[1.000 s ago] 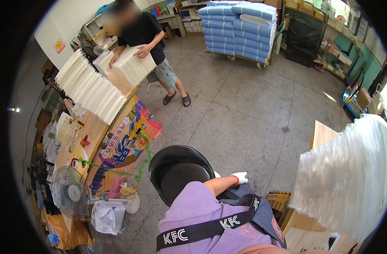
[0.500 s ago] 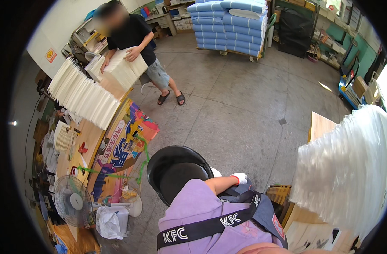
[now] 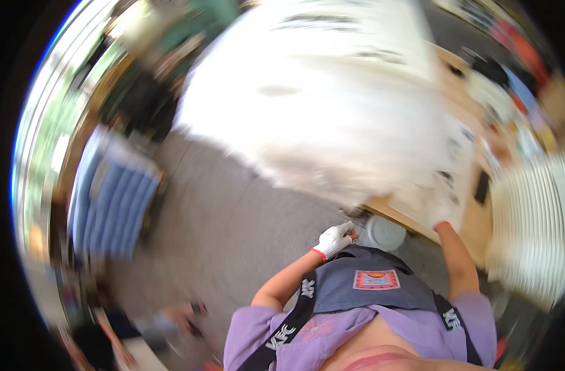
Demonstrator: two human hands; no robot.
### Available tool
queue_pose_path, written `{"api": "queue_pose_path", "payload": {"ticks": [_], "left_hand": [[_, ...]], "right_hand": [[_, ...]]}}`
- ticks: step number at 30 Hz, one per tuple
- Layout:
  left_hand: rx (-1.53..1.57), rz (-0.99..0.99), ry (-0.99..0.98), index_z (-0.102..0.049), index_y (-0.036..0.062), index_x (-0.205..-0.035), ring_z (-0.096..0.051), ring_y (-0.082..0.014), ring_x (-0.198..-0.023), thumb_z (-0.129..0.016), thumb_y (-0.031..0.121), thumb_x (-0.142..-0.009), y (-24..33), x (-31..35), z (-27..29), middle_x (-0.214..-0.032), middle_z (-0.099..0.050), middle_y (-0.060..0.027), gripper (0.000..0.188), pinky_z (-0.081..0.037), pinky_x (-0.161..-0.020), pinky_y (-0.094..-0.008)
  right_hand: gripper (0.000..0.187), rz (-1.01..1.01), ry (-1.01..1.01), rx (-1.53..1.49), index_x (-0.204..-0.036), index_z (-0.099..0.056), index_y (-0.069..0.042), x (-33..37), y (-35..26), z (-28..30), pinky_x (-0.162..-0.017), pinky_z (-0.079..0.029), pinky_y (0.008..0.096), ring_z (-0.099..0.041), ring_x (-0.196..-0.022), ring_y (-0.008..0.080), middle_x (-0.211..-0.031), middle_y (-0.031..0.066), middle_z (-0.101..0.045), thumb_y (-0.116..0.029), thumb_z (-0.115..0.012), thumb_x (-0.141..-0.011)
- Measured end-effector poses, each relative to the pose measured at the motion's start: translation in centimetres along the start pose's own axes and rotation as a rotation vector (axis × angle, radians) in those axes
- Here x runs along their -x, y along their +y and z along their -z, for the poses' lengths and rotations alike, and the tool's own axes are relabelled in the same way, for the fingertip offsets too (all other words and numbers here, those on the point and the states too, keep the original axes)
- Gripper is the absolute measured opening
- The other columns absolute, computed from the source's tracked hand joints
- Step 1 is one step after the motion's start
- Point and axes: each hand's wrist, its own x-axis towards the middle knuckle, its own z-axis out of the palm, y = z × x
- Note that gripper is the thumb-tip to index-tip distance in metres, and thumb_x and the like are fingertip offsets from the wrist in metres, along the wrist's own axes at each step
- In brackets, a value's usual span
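Note:
My left hand, in a white knit glove with a red cuff, hangs in front of my dark apron. Its fingers are loosely bent and apart, with nothing visible in them. My right hand, gloved the same way, is at the table beside flat printed white sheets. Blur and the white behind it hide its fingers. A tall, fanned stack of white, film-like sheets rises ahead of me, blurred, with dark print on its upper part.
At right, a ridged pile of cream sheets stands on the wooden table. A round whitish tub is below the table edge. Blue bundles are stacked at left. Another person's arm shows at lower left.
My view has swung right, so the film-like stack is now ahead instead of at the right. My right hand has come into view at the table. The blue bundles now appear at left.

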Motion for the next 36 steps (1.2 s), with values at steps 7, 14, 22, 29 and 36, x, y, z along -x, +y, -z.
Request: {"api": "queue_pose_path", "payload": {"ticks": [7, 14, 22, 29, 36], "left_hand": [[0.008, -0.520, -0.179, -0.065, 0.0111, -0.099, -0.068, -0.0355, -0.078, -0.070, 0.016, -0.091, 11.2, -6.6, -6.2, -0.082, -0.069, -0.0141, 0.011, -0.053, -0.066, -0.0398], [-0.576, -0.625, 0.078, -0.070, 0.0141, -0.097, -0.066, -0.0311, -0.100, -0.078, 0.039, -0.083, 19.7, -16.2, -11.0, -0.105, -0.068, -0.0108, 0.030, -0.053, -0.086, -0.0434], [-0.896, -0.442, -0.327, -0.073, 0.0185, -0.093, -0.063, -0.0293, -0.108, -0.083, 0.044, -0.073, 21.8, -19.9, -11.2, -0.112, -0.066, -0.0066, 0.034, -0.053, -0.090, -0.0421], [-0.657, -0.324, -0.322, -0.076, 0.0158, -0.093, -0.070, -0.0257, -0.094, -0.074, 0.035, -0.085, 20.2, -21.0, -11.3, -0.095, -0.074, -0.0076, 0.020, -0.054, -0.087, -0.0369], [-0.495, -0.452, -0.359, -0.076, 0.0110, -0.096, -0.070, -0.0252, -0.098, -0.064, 0.020, -0.091, 21.9, -22.6, -8.9, -0.101, -0.076, -0.0088, 0.016, -0.052, -0.086, -0.0360]], "right_hand": [[0.042, -0.022, -0.065, -0.401, -0.128, -0.060, -0.011, 11.7, -5.4, 5.6, -0.103, -0.046, 0.0461, -0.054, -0.124, 0.0356, -0.134, 0.0134, -0.058, -0.025, -0.066, -0.089], [0.030, -0.561, -0.254, -0.579, -0.124, -0.067, -0.013, 19.9, -5.1, 7.6, -0.093, -0.052, 0.0459, -0.066, -0.106, 0.0359, -0.112, 0.0145, -0.071, -0.027, -0.056, -0.099], [0.028, -0.641, -0.190, -0.689, -0.121, -0.069, -0.013, 23.7, -1.0, 7.9, -0.092, -0.052, 0.0467, -0.066, -0.105, 0.0369, -0.111, 0.0167, -0.071, -0.027, -0.056, -0.100], [0.030, -0.645, -0.225, -0.795, -0.120, -0.069, -0.012, 23.7, 1.7, 8.6, -0.091, -0.053, 0.0452, -0.066, -0.106, 0.0369, -0.112, 0.0165, -0.071, -0.030, -0.054, -0.101], [0.038, -0.967, -0.202, -1.437, -0.120, -0.069, -0.009, 13.1, 4.3, 10.5, -0.078, -0.054, 0.0374, -0.068, -0.085, 0.0202, -0.097, 0.0085, -0.073, -0.039, -0.053, -0.103]]}}
